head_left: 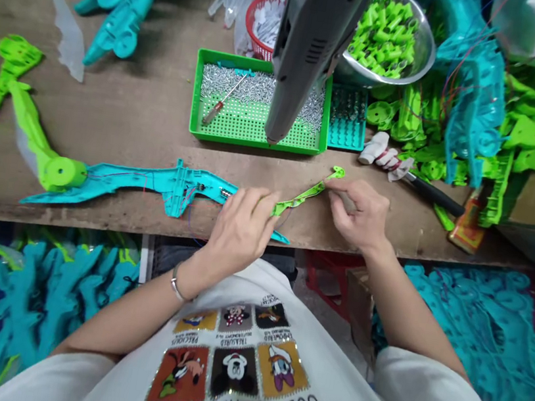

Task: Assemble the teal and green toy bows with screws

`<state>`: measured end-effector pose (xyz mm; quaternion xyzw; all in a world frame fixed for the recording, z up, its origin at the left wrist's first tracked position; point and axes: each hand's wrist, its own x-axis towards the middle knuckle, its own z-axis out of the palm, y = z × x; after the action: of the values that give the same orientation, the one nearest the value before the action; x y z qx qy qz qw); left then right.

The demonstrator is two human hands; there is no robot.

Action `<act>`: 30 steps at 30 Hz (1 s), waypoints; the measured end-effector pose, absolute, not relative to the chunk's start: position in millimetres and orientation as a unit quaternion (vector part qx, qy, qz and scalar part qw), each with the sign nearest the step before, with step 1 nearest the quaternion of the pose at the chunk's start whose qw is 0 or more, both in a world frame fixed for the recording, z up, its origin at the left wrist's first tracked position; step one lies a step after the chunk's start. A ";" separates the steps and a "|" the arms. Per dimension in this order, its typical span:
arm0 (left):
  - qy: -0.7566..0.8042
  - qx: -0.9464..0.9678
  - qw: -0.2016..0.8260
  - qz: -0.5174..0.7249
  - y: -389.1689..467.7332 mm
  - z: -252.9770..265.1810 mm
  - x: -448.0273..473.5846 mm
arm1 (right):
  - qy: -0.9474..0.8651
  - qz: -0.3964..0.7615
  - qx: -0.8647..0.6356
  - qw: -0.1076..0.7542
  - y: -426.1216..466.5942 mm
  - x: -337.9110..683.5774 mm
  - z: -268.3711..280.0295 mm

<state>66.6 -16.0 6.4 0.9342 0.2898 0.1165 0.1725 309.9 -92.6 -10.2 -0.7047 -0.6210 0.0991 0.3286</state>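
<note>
On the table's front edge lies a long turquoise plastic toy shell point(136, 179), its inner side up, with thin wires and small metal parts inside. My left hand point(244, 224) is closed over its right part, palm down, and hides the spot beneath. A slim lime-green plastic arm point(300, 198) slants up and right from under those fingers. Its upper end is beside my right hand point(358, 213), whose thumb and forefinger are pinched at the piece. A lime-green limb with a round hub point(63, 174) sits on the shell's left end.
An electric screwdriver point(305, 53) hangs over a green basket point(256, 140) of screws holding a hand screwdriver point(214, 112). Behind stand a red basket point(253, 26) and a metal bowl point(424, 56) of green parts. A cloth-wrapped hammer point(402, 166) lies right, near heaped toy parts.
</note>
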 end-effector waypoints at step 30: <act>0.333 0.923 0.164 0.103 -20.0 -10.2 83.7 | -0.644 0.293 -0.647 0.284 -60.5 289.7 -10.9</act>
<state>83.7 -20.0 -10.2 0.9230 0.3328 0.1026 0.1636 289.7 -60.5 -10.9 -0.6467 -0.6445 0.2927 0.2842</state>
